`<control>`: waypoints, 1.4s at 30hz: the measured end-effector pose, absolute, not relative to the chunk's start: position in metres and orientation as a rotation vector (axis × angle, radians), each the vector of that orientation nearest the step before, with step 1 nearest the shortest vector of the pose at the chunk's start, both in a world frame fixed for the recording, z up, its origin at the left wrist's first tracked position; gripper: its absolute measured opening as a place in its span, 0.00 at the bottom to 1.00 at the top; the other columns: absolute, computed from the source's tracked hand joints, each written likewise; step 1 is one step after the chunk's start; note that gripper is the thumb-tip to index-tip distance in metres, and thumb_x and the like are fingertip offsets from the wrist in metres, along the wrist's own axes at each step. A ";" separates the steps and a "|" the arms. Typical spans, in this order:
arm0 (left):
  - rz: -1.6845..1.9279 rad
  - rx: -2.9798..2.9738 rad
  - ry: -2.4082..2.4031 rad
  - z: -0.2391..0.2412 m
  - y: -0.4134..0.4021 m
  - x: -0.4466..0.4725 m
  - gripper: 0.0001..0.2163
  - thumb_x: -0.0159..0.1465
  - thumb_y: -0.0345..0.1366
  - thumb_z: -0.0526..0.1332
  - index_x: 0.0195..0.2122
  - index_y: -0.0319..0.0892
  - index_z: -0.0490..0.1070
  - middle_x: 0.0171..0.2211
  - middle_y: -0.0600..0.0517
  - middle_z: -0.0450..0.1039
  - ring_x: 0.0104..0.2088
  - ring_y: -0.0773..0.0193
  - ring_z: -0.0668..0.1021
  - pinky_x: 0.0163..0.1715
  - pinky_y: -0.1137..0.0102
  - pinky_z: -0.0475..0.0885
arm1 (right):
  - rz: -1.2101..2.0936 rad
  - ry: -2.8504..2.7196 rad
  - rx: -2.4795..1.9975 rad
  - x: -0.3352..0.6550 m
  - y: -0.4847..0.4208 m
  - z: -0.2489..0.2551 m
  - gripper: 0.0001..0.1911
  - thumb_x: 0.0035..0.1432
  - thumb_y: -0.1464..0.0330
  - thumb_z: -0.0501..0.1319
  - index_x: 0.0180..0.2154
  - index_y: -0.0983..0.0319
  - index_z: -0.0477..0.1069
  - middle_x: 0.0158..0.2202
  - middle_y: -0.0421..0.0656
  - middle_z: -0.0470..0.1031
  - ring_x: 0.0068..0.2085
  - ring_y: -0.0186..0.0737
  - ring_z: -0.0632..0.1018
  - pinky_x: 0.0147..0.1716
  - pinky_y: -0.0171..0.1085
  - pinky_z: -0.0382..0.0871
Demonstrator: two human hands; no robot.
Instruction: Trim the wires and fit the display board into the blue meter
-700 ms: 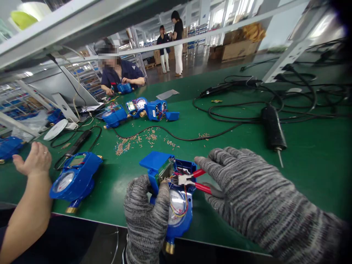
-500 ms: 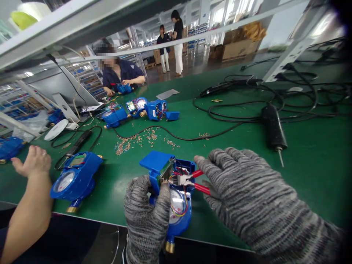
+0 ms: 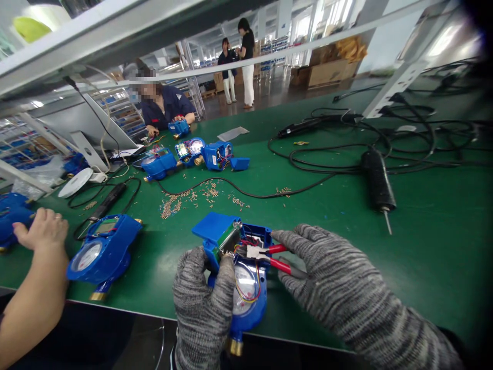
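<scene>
My left hand (image 3: 204, 303), in a grey knit glove, grips an open blue water meter (image 3: 242, 288) at the near table edge. Its lid (image 3: 213, 226) is flipped up, showing a green circuit board and coloured wires. In my gloved right hand (image 3: 331, 277) are red-handled pliers (image 3: 275, 257), their jaws inside the meter among the wires.
A co-worker's bare arm and hand (image 3: 42, 231) reach over the green table (image 3: 423, 241) at left, beside a closed blue meter (image 3: 102, 249). More meters (image 3: 192, 154), scattered small brass parts (image 3: 192, 198), an electric screwdriver (image 3: 377, 180) and tangled black cables lie beyond. Another seated person works at the far side.
My view and both hands shifted slightly down and left. The co-worker's hand moved left toward a blue meter at the table's left edge.
</scene>
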State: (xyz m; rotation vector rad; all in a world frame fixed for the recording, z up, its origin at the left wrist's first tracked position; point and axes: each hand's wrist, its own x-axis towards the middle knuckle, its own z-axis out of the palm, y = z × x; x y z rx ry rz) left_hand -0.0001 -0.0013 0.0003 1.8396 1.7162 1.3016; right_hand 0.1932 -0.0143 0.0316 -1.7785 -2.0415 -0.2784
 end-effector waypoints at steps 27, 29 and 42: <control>1.353 1.716 1.634 0.001 -0.002 0.006 0.09 0.62 0.43 0.63 0.31 0.43 0.72 0.31 0.51 0.76 0.31 0.62 0.76 0.36 0.65 0.71 | -0.375 -2.072 -1.822 0.192 -0.025 0.039 0.19 0.45 0.69 0.62 0.41 0.64 0.79 0.34 0.54 0.78 0.31 0.55 0.78 0.29 0.50 0.75; 1.369 1.803 1.723 0.000 -0.004 0.006 0.09 0.61 0.43 0.63 0.32 0.43 0.73 0.28 0.51 0.74 0.29 0.62 0.75 0.34 0.64 0.70 | -0.357 -2.074 -1.871 0.192 -0.025 0.040 0.19 0.44 0.68 0.62 0.41 0.63 0.79 0.34 0.52 0.78 0.31 0.54 0.78 0.29 0.49 0.74; 1.442 2.230 1.897 -0.002 -0.009 0.009 0.12 0.60 0.45 0.62 0.29 0.40 0.71 0.29 0.45 0.72 0.33 0.52 0.75 0.36 0.56 0.70 | 0.331 -2.105 -2.168 0.193 -0.015 0.066 0.05 0.51 0.64 0.65 0.27 0.57 0.78 0.21 0.42 0.74 0.22 0.42 0.75 0.25 0.41 0.71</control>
